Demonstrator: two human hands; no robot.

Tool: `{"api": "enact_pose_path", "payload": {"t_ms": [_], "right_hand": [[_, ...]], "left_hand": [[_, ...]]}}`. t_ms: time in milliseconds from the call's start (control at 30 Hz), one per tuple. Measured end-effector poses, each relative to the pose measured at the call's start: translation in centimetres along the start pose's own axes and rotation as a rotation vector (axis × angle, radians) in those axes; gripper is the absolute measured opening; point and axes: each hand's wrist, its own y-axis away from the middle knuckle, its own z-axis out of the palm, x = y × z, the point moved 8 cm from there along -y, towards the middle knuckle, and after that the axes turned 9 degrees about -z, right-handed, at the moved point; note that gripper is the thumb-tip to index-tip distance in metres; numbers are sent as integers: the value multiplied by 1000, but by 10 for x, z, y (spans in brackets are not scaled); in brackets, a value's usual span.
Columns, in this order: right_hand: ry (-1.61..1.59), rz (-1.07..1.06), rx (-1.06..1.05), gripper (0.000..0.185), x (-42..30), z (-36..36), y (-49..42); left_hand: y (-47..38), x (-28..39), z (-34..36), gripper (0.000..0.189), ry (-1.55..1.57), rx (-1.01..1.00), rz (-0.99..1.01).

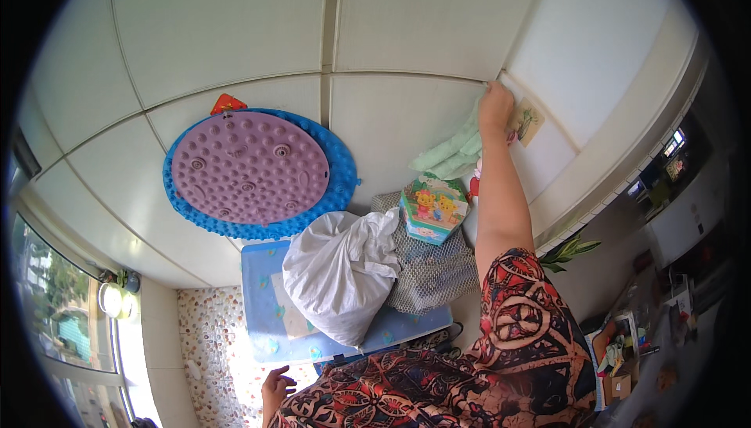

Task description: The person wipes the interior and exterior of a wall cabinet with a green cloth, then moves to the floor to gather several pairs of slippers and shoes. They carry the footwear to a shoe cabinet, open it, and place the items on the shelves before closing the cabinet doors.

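Observation:
My right hand [496, 106] is raised against the wall at the upper right, its fingers closed at the top of a pale green cloth [455, 146] that hangs down beside it. Whether the fingers grip the cloth or what it hangs from cannot be told. Low at the left of my patterned shirt, my left hand [278, 386] hangs with its fingers apart and nothing in it. Below the cloth, a hexagonal box [435, 208] with cartoon bears rests on a grey woven bag [431, 272]. Next to that bag stands a tied white sack [340, 275], on a blue patterned surface [261, 305].
A pink studded massage mat [249, 167] hangs over a blue one [346, 175] on the panelled wall. A card with a plant picture [527, 121] is on the wall by my right hand. There is a window [56, 299] at the left and a pebble-patterned floor [208, 322] below.

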Motion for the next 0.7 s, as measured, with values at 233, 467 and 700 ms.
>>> {"api": "enact_pose_path", "payload": {"t_ms": [233,467,700], "right_hand": [[-116,-267,86,17,-45,8,20],[-44,-126,-5,21,-56,-3,8],[-404,-337,142,19,-80,-15,29]], "left_hand": [[-2,-4,16,35,-71,-42,92],[0,8,34,38,-28,-77,88],[13,28,51,39,-49,-84,126]]}}
